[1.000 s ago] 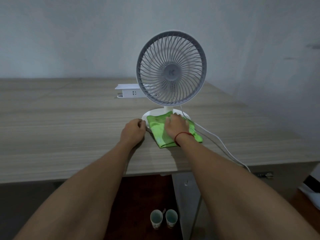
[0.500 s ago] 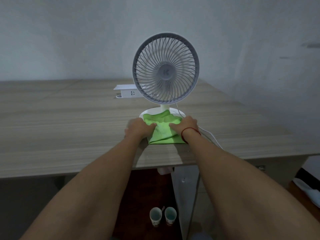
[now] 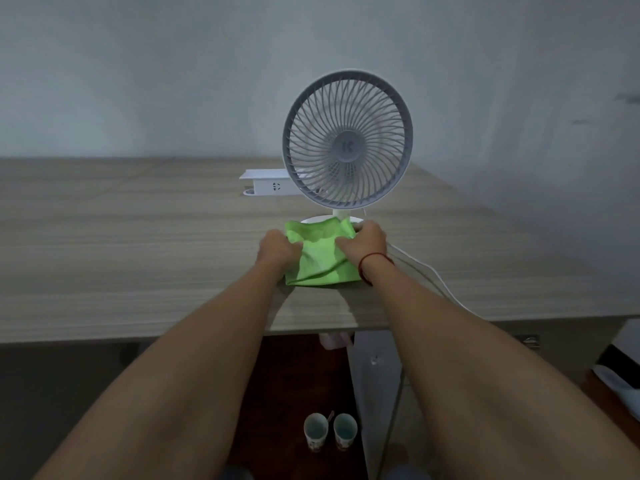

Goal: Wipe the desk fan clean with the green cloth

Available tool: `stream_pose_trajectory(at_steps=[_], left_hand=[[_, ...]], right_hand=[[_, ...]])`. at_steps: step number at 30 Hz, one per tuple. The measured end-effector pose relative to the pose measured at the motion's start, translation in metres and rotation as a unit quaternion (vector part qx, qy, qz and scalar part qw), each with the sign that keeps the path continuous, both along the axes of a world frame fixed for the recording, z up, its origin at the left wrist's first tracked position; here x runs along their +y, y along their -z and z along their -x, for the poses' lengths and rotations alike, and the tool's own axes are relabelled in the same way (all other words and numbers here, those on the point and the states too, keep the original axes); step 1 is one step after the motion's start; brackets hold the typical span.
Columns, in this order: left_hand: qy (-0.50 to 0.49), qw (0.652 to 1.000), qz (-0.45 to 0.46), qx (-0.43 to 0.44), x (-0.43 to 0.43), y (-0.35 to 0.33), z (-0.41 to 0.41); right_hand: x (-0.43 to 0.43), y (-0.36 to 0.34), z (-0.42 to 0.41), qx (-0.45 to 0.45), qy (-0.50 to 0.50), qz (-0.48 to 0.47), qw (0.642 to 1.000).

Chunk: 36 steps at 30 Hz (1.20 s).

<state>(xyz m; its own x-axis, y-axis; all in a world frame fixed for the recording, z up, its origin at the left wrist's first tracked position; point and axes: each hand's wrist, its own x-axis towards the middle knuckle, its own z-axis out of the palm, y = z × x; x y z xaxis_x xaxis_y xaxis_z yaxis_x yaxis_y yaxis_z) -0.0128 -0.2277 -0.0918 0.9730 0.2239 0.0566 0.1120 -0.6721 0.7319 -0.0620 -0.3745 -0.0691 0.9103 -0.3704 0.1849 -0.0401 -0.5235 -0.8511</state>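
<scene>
Two hands grip a green cloth at the foot of a desk fan on a wooden desk.

The desk [image 3: 138, 258] carries the upright desk fan [image 3: 347, 138], its round grille facing the camera, with a white power strip [image 3: 266, 183] behind it. The green cloth [image 3: 320, 254] lies draped over the fan's base. The left hand [image 3: 277, 249] and right hand [image 3: 363, 244] each pinch a side of it. A white cable [image 3: 426, 271] trails off to the right.
</scene>
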Motion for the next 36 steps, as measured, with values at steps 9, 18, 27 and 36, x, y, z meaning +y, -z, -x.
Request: stream_pose_trajectory(at_steps=[9, 18, 27, 36], left_hand=[[-0.12, 0.992, 0.024, -0.041, 0.129, -0.009, 0.021], [-0.226, 0.972, 0.038, -0.051, 0.248, -0.011, 0.06], [-0.23, 0.961, -0.142, 0.056, 0.272, -0.003, 0.07], [-0.157, 0.959, -0.235, -0.018, 0.189, -0.034, 0.059]], right_hand=[[0.132, 0.002, 0.001, 0.054, -0.153, -0.041, 0.986], [0.261, 0.009, -0.005, 0.064, -0.237, -0.015, 0.969], [0.273, 0.018, -0.009, 0.058, -0.238, 0.216, 0.945], [0.189, -0.005, -0.004, 0.04, -0.211, 0.22, 0.952]])
